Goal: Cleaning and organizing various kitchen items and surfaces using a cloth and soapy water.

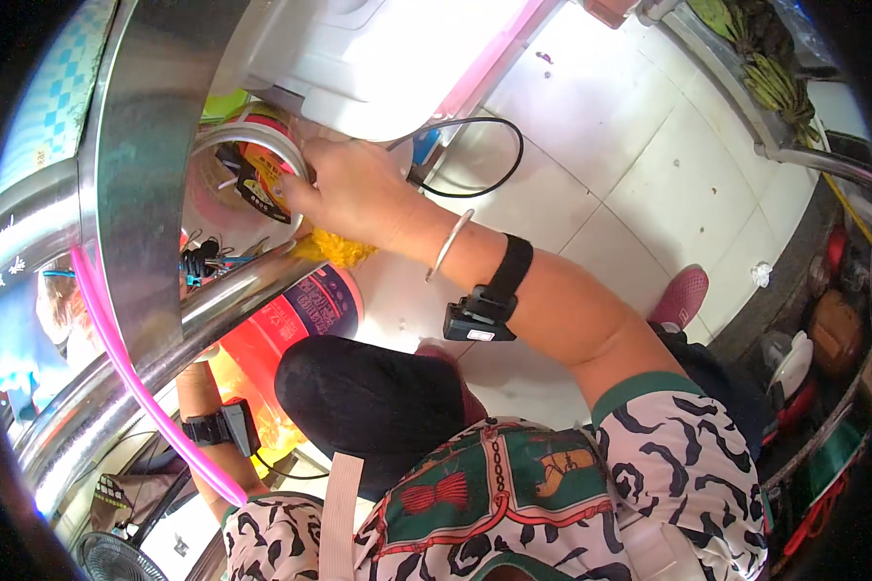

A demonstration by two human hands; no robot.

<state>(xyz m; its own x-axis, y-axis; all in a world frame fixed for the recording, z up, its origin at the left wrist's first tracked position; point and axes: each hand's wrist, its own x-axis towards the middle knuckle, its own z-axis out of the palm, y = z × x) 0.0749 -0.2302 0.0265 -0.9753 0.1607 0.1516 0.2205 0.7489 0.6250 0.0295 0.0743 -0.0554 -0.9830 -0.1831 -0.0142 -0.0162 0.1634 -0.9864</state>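
Note:
At upper left, my right hand (352, 190) grips the pale rim of a round, clear plastic container (251, 225). Inside or behind its wall shows a packet in black, yellow and red (269, 171); which of the two I cannot tell. Under my right hand a yellow fluffy thing (340, 248) touches a metal tube (240, 290). My left forearm reaches up at lower left, and the left hand is hidden behind the metal tube. Near it, below the tube, stands a red and dark blue printed container (291, 319).
A white plastic bin (363, 65) stands above the hand. A black cable loop (519, 156) lies over the tiled floor (596, 174). A pink strip (142, 396) hangs across the metal frame at left. A small fan (116, 558) is at lower left, green bananas (774, 87) at upper right.

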